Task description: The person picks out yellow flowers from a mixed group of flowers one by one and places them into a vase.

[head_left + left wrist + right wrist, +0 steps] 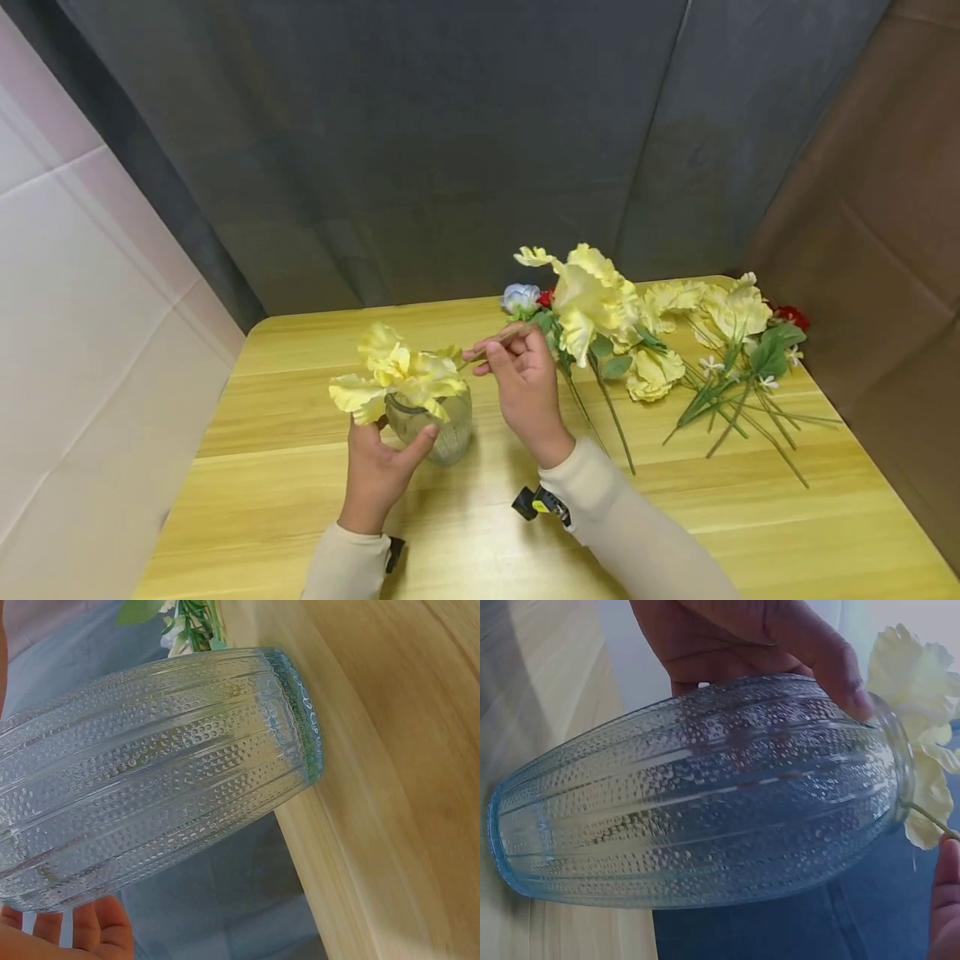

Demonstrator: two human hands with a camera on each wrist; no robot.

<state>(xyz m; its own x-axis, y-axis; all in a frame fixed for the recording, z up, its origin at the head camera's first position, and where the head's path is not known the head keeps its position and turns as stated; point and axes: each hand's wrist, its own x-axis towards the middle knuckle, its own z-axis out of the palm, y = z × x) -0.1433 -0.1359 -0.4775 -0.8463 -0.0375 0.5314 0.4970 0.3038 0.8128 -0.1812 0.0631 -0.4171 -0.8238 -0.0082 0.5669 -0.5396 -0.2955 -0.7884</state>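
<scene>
A ribbed, dimpled clear glass vase point(452, 437) point(187, 765) point(705, 802) stands on the table. Around its upper part my left hand point(378, 467) point(735, 637) grips the glass, the thumb near the rim. One yellow flower point(401, 375) point(930, 780) is at the vase's mouth, its petals spreading over the rim. My right hand point(525, 392) pinches a thin stem point(498, 340) point(930, 817), whose lower end is at the mouth. This stem slants up toward a large yellow flower point(592, 296); their join is hidden.
Several more yellow flowers point(652, 373) lie at the right of the wooden table point(277, 500). Beside them are a pale blue flower point(520, 297), a red flower point(792, 317), green leaves point(768, 354) and loose stems. A dark curtain point(450, 150) hangs behind the table.
</scene>
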